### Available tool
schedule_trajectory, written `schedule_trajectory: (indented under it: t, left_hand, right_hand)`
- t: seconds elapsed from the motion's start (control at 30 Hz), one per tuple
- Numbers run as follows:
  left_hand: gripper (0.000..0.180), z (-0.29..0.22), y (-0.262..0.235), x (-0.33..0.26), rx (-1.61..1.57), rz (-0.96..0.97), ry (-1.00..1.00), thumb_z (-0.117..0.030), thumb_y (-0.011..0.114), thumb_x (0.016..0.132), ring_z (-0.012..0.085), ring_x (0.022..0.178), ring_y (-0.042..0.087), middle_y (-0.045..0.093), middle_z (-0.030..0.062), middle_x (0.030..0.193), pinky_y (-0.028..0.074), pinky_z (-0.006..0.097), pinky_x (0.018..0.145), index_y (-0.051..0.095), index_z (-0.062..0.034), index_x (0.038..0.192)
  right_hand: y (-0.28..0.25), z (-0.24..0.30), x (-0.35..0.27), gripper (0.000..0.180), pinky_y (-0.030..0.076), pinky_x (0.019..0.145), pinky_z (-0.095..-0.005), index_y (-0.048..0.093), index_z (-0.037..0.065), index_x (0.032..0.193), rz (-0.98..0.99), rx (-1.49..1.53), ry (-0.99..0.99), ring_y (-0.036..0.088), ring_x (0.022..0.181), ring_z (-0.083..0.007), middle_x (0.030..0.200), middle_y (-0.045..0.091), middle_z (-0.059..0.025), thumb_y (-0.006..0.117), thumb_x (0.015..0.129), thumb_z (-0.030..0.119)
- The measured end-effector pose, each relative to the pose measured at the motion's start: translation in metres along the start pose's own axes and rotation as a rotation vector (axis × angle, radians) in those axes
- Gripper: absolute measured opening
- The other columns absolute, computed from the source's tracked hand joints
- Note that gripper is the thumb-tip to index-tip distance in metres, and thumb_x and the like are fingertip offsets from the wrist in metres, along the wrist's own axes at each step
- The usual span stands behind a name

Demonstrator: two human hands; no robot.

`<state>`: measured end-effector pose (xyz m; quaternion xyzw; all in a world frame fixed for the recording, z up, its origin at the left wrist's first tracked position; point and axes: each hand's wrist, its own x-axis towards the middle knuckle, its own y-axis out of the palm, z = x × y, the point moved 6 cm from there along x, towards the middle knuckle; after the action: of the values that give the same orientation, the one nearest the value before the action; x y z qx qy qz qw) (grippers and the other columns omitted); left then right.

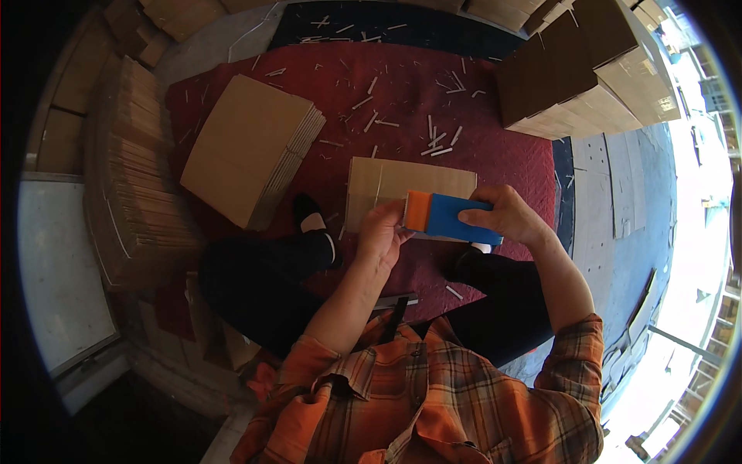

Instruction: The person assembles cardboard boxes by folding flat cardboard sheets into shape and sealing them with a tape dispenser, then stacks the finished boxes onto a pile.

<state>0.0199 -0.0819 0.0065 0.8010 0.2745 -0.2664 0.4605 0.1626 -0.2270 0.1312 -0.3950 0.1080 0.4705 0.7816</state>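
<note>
Both hands on a blue block with an orange end (447, 217) — left hand (380, 232) grips the orange end, right hand (506, 214) clamps the blue end from above. The block is held just in front of a flat cardboard sheet (386, 182) lying on the red mat (495, 155). Left of that sheet, a stack of flattened cartons (247, 151). Beyond it, white strips (440, 143) scattered — assembled boxes (580, 73) far right of it.
</note>
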Motion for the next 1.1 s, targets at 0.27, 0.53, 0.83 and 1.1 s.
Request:
schedule_trajectory:
  t: [0.27, 0.53, 0.83, 1.1]
  left_hand:
    - [0.011, -0.07, -0.063, 0.005, 0.144, -0.373, 0.419, -0.008, 0.07, 0.086, 0.0091, 0.072, 0.06, 0.067, 0.0054, 0.084, 0.046, 0.022, 0.065, 0.064, -0.0028, 0.093]
    - [0.011, -0.105, -0.108, 0.023, 0.486, -0.617, 0.636, -0.009, 0.069, 0.087, 0.0139, 0.077, 0.062, 0.068, 0.0067, 0.085, 0.051, 0.027, 0.072, 0.066, 0.0013, 0.09]
    - [0.013, -0.108, -0.13, 0.039, 0.571, -0.686, 0.69, -0.011, 0.069, 0.087, 0.0158, 0.077, 0.062, 0.068, 0.008, 0.085, 0.051, 0.029, 0.073, 0.067, 0.0014, 0.09]
    - [0.024, -0.06, -0.148, 0.085, 0.529, -0.613, 0.439, -0.018, 0.076, 0.082, 0.0171, 0.08, 0.064, 0.07, 0.0093, 0.088, 0.05, 0.03, 0.075, 0.07, 0.0008, 0.095]
  right_hand:
    - [0.005, 0.024, 0.01, 0.047, 0.054, 0.075, -0.0351, 0.069, -0.005, 0.098, 0.018, -0.027, 0.077, 0.069, 0.081, -0.0259, 0.085, 0.069, -0.018, 0.074, 0.08, 0.039]
    - [0.02, 0.042, 0.042, 0.045, 0.055, 0.073, -0.0349, 0.071, -0.003, 0.095, 0.017, -0.198, 0.076, 0.069, 0.076, -0.0226, 0.082, 0.07, -0.0152, 0.074, 0.081, 0.039]
    - [0.038, 0.045, 0.07, 0.055, 0.053, 0.085, -0.0393, 0.073, 0.003, 0.097, 0.097, -0.325, 0.171, 0.07, 0.088, -0.028, 0.09, 0.071, -0.0153, 0.068, 0.079, 0.055]
    - [0.053, 0.038, 0.085, 0.054, 0.053, 0.084, -0.0421, 0.073, 0.005, 0.089, 0.025, -0.483, 0.166, 0.069, 0.089, -0.0323, 0.089, 0.071, -0.0171, 0.068, 0.077, 0.057]
